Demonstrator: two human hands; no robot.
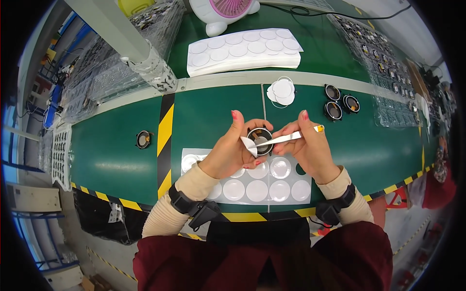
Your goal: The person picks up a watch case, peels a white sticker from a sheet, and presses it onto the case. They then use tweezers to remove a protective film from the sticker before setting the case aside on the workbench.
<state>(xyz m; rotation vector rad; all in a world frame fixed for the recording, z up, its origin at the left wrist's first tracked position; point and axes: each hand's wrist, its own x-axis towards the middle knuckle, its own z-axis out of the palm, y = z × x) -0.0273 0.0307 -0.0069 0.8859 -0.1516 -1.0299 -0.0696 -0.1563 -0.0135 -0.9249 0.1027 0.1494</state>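
My left hand holds a round black watch case with a silvery rim, thumb raised and fingers around its edge. In my right hand is a pair of pale metal tweezers, pinched between thumb and fingers. Their tips reach over the case opening, close to a white, bent round film at the case's left side. Whether the tips grip that film I cannot tell. Below both hands lies a sheet of round white stickers, partly covered by my left hand and wrist; one spot shows green.
Three more watch cases sit to the right, and another watch case at left. Loose white discs lie beyond my hands. Farther back are stacked sticker sheets, a white-and-pink fan, a post and clear parts trays.
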